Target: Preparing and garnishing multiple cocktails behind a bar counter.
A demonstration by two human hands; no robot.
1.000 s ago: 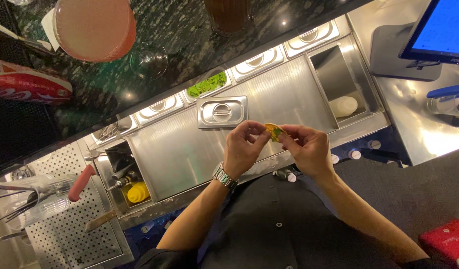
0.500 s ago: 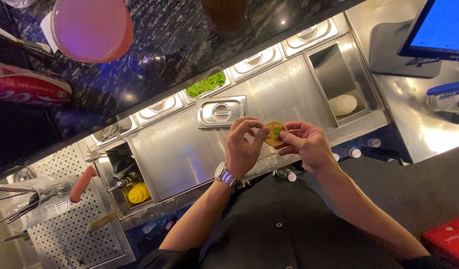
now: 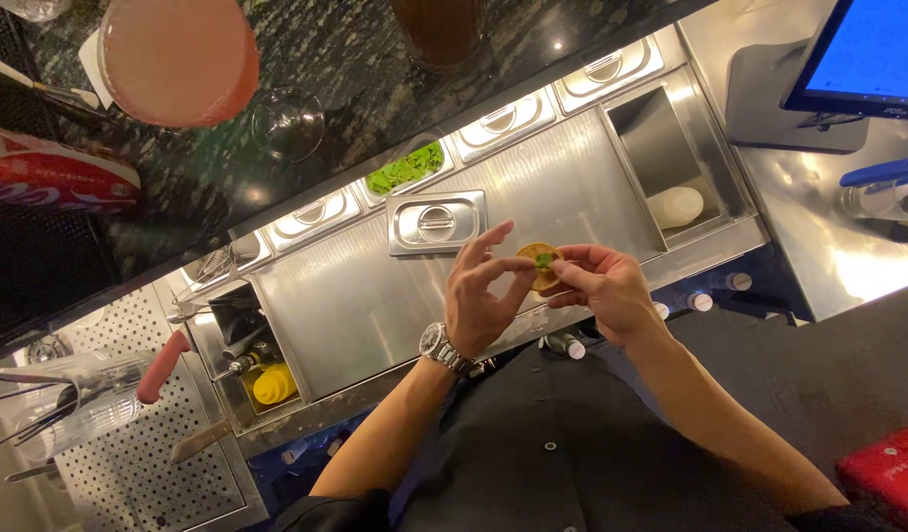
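Both hands pinched one dried orange slice [image 3: 542, 268] over steel counter [image 3: 355, 305]: left hand [image 3: 481, 298] at its edge, right hand [image 3: 602, 288] gripping, green leaf [image 3: 543, 260] on top.

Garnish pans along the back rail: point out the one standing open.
The pan of green leaves is open, just behind the loose lid lying on the steel top. The other pans in the row keep their lids on.

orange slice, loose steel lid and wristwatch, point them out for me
orange slice [image 3: 540, 266], head view, on its face beside the green leaf
steel lid [image 3: 437, 223], head view, on the round knob recess at its middle
wristwatch [image 3: 435, 342], head view, on the dial at the left wrist
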